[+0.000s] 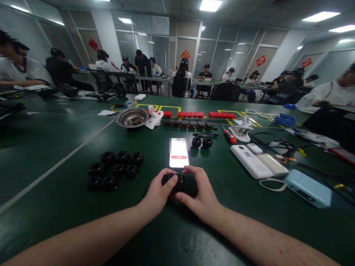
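Note:
My left hand grips a black round ribbed part between thumb and fingers, low over the green table. My right hand curves around the right side of this part, its thumb and index finger spread apart. A gap lies between the part and the right palm; whether the right fingertips touch the part I cannot tell. Just beyond the hands lies a phone with a lit screen. Several black ring-shaped parts are grouped on the left. Two similar black parts stand right of the phone.
Farther back are a metal bowl with small brass-coloured pieces, red strips, black modules and a screwdriver. White power banks and a light-blue box lie on the right among cables. Other people sit at tables beyond.

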A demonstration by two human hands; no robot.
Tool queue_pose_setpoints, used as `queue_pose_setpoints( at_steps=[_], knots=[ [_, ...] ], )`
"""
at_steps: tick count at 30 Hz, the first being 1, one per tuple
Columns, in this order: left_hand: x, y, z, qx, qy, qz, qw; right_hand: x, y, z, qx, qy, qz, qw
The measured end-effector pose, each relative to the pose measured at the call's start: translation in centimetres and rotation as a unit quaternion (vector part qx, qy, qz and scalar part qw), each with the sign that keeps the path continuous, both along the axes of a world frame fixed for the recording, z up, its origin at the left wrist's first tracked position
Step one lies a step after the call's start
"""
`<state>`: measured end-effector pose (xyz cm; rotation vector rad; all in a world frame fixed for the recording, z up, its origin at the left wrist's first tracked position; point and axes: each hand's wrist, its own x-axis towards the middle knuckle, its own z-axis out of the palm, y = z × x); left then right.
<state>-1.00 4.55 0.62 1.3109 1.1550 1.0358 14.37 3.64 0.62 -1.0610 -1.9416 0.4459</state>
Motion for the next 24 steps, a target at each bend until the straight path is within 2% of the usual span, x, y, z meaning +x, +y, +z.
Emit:
queue_pose_setpoints(
  at_steps=[4, 10, 18, 24],
  knots=[
    [-0.12, 0.11, -0.39, -0.003, 0.001, -0.025, 1.000, 0.03, 0.38, 0.00, -0.013, -0.012, 0.000, 1.000],
    [-0.04, 0.26, -0.34, -0.028, -0.024, -0.021, 0.999, -0.21, -0.11, 0.41, 0.050, -0.033, 0.046, 0.997],
    [0.22, 0.09, -0.13, -0.047, -0.046, -0.017, 0.998, 0.06, 0.22, 0.05, -0.016, -0.007, 0.011, 1.000],
    [0.13, 0.26, -0.09, -0.049, -0.039, -0.011, 0.998, -0.13, -0.03, 0.36, 0.025, -0.022, 0.060, 0.998]
  ],
)
